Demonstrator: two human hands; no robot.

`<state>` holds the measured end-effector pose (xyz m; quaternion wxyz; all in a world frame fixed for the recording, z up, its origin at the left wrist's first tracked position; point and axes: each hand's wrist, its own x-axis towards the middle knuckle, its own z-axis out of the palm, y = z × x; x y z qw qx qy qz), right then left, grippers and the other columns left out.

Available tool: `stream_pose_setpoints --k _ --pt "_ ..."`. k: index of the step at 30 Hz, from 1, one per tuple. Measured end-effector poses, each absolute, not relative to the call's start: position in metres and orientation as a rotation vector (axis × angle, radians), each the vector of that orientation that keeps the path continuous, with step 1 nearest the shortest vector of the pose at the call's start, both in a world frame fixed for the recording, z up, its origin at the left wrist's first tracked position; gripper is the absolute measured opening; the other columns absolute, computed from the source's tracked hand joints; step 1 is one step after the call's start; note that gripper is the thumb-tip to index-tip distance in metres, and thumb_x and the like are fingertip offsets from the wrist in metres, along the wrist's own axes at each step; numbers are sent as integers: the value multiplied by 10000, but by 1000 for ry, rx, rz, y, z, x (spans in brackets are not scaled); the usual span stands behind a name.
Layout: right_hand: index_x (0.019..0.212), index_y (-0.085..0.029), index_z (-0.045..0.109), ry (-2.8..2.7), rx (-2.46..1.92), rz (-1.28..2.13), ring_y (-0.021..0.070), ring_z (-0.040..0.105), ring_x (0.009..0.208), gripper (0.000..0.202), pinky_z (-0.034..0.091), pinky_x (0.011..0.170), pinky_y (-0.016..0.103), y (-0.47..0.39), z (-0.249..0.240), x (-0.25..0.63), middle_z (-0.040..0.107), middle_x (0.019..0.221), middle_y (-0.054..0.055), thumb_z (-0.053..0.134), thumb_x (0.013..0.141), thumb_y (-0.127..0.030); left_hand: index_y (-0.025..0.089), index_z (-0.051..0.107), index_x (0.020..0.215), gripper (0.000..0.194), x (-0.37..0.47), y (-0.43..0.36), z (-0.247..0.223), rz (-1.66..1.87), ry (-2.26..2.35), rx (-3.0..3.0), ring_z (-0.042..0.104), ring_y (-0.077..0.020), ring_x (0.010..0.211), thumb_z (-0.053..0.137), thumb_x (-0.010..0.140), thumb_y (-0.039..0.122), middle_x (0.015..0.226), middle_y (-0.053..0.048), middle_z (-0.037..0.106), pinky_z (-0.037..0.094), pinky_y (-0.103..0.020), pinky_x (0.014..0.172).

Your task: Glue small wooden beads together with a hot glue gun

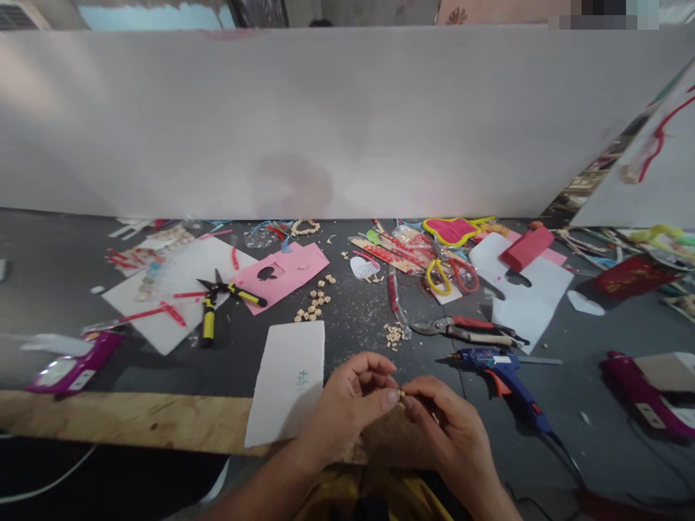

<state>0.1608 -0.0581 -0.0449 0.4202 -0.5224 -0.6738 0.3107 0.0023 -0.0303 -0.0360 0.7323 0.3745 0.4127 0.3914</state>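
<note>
Your forearms (282, 474), nearest, are cut off by the bottom edge. At left lies rough-edged white card (282, 369), its green writing (302, 380) too blurred to read. Your left hand (355, 398) pinches a tiny pale piece (402, 394), its shape mostly hidden; your right hand (453, 423) grips its other side. Farther right rests a smooth blue glue gun (507, 376), its cord (565, 456) trailing downward.

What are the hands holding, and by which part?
A tiny pale piece, held where the fingertips of the left hand and right hand meet. It's too small to tell which part they grip.
</note>
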Motion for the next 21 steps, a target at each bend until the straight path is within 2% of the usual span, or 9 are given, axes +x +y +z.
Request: stream_pose_setpoints --k 8,12,17,19,21 --pt "832 -212 631 -1617 -1337 885 107 589 575 100 474 531 177 -59 -42 159 625 690 1 533 831 -232 177 594 878 234 2 -31 -36 865 906 819 538 -106 727 706 673 202 761 8 615 414 -218 686" --pt "841 -211 633 -1640 -1358 834 120 618 602 108 494 550 184 -58 -44 157 655 722 12 532 825 -244 171 586 887 228 4 -31 -38 863 918 852 547 -118 751 690 686 204 781 -6 617 426 -235 719" --pt "1066 -206 559 -1687 -1546 480 157 657 736 249 524 661 233 -62 -42 185 679 854 43 506 839 -294 182 577 922 205 5 -30 -39 951 1061 1113 544 -133 734 634 725 184 803 -22 636 430 -246 696" --pt "1002 -209 577 -1706 -1722 198 198 641 813 242 510 737 307 -66 -42 212 663 927 76 468 851 -364 193 587 926 208 4 -29 -39 1014 1153 1329 536 -134 727 621 724 156 814 -18 644 426 -248 706" --pt "998 -185 582 -1700 -1935 -51 262 616 862 356 478 796 408 -70 -45 243 649 917 114 419 846 -463 203 597 924 208 2 -27 -38 1037 1197 1511 537 -136 735 611 726 142 825 -14 646 423 -250 724"
